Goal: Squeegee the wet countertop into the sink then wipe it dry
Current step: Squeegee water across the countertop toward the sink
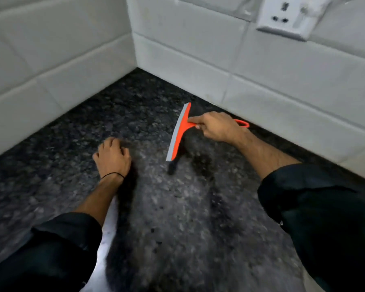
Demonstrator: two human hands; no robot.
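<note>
1. Right hand (216,127): I am seeing it gripping the handle of the orange squeegee (180,131), fingers wrapped closed, forefinger lying along the neck.
2. Squeegee: grey blade edge is facing left, lower end hanging just above or touching the countertop (72,131); I cannot tell which.
3. Left hand (112,158): resting on the dark speckled countertop, fingers curled loosely, holding nothing.
4. Tiled wall (198,49): a white socket plate (291,16) is sitting at upper right.
</note>
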